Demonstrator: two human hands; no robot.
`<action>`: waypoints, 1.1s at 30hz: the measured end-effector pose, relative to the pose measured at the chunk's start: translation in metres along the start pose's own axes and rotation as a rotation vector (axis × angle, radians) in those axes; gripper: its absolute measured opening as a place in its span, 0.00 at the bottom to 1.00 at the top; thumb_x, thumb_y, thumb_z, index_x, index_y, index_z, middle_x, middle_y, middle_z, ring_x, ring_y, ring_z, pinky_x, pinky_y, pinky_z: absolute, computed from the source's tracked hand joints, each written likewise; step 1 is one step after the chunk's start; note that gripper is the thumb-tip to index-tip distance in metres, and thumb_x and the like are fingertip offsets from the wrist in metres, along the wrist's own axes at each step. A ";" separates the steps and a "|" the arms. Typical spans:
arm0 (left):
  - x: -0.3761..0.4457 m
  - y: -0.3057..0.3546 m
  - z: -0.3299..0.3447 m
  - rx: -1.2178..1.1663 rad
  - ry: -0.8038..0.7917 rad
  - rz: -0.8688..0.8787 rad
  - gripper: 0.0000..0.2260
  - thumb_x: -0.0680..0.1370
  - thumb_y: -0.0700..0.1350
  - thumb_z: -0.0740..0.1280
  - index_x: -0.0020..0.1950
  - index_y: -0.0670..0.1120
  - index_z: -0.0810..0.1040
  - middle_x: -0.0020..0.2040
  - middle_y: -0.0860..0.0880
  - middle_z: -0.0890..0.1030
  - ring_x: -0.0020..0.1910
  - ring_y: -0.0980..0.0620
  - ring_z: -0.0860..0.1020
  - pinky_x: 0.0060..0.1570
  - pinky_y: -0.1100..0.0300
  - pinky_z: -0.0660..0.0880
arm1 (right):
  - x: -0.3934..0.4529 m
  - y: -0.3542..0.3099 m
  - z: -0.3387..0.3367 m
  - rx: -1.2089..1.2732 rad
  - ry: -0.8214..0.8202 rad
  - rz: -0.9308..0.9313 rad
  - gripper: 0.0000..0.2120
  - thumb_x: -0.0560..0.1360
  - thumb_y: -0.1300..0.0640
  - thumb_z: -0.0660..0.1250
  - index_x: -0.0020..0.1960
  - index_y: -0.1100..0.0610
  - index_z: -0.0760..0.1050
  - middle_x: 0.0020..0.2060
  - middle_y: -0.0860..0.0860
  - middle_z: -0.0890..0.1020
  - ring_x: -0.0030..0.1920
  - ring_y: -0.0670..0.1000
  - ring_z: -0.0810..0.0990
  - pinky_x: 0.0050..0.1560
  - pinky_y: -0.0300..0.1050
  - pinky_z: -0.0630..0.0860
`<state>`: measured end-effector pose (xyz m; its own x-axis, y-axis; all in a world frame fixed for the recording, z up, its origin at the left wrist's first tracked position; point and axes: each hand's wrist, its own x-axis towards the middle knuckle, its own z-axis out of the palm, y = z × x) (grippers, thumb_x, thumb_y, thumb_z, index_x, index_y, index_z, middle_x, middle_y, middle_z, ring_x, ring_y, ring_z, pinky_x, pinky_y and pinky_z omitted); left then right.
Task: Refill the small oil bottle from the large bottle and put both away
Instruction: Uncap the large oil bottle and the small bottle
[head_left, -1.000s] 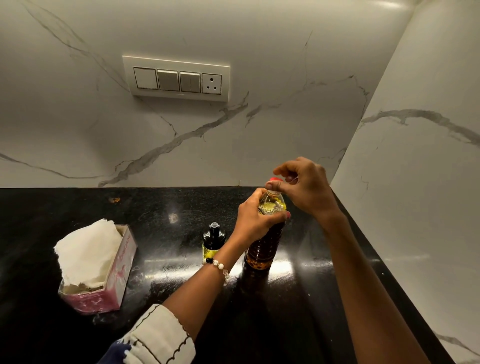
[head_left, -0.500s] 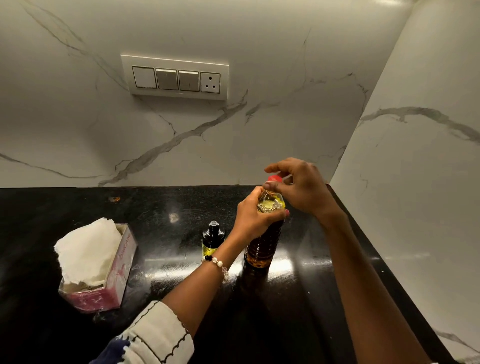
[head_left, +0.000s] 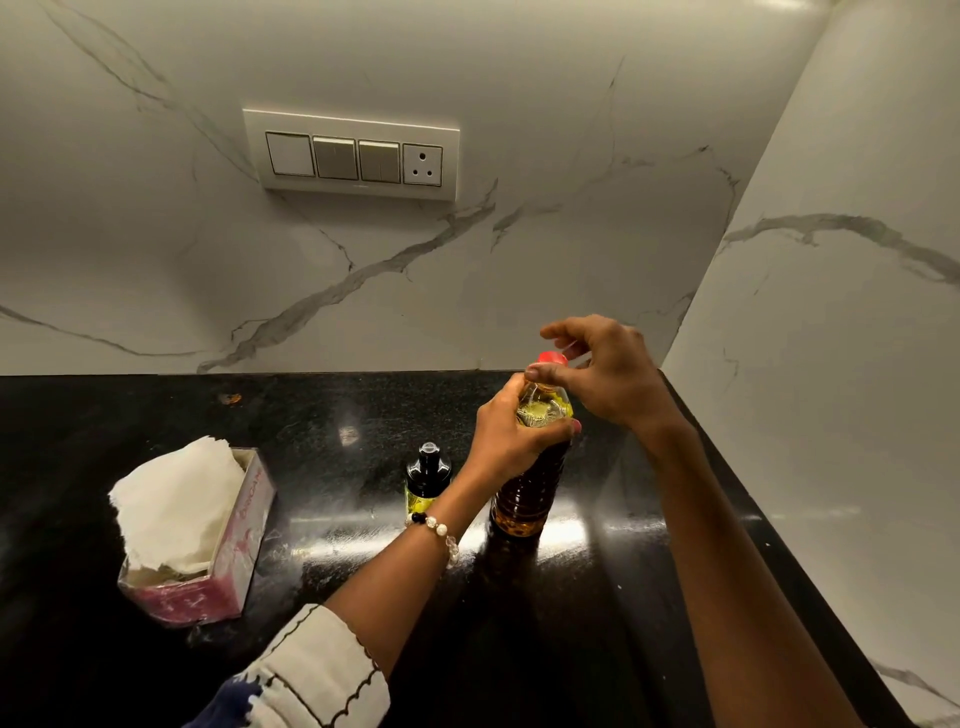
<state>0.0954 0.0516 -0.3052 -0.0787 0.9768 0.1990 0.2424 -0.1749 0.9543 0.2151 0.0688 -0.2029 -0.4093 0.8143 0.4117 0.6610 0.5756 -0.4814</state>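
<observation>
large bottle (head_left: 527, 483) stands upright on the black counter (head_left: 156, 415) near the corner, the left hand (head_left: 511, 434) wrapped round its shoulder while the right hand (head_left: 597, 374) pinches the red cap (head_left: 551, 358) between thumb and fingers — the cap looks still seated. it seems mostly full, so likely heavy, thin-walled and perhaps oily-slick; best held low on the ribbed body, not squeezed, once open. small oil bottle (head_left: 427, 478) stands capped just to its left — light, tippy, and needing steadying when poured into.
</observation>
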 end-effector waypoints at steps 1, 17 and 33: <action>0.000 0.000 0.000 0.005 0.002 0.004 0.25 0.68 0.50 0.77 0.61 0.57 0.72 0.52 0.52 0.81 0.51 0.56 0.80 0.53 0.55 0.79 | 0.000 0.000 0.002 -0.038 0.031 0.011 0.23 0.68 0.52 0.76 0.58 0.63 0.79 0.50 0.58 0.82 0.45 0.47 0.76 0.45 0.38 0.73; -0.003 -0.004 -0.001 -0.016 -0.006 -0.035 0.25 0.66 0.51 0.79 0.60 0.54 0.74 0.52 0.54 0.81 0.50 0.58 0.80 0.51 0.60 0.78 | -0.014 0.022 0.001 0.516 0.004 0.036 0.18 0.77 0.68 0.64 0.64 0.56 0.74 0.61 0.55 0.77 0.60 0.50 0.78 0.57 0.40 0.77; -0.060 -0.058 0.018 0.140 0.187 -0.153 0.41 0.67 0.43 0.79 0.75 0.48 0.63 0.69 0.50 0.73 0.68 0.54 0.71 0.67 0.60 0.68 | -0.161 0.100 0.105 0.292 0.127 0.530 0.09 0.68 0.63 0.76 0.46 0.52 0.84 0.43 0.46 0.85 0.48 0.46 0.83 0.54 0.37 0.75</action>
<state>0.1037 0.0054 -0.3770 -0.2988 0.9485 0.1049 0.3438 0.0044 0.9390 0.2812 0.0025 -0.3983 0.0177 0.9902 0.1388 0.5467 0.1067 -0.8305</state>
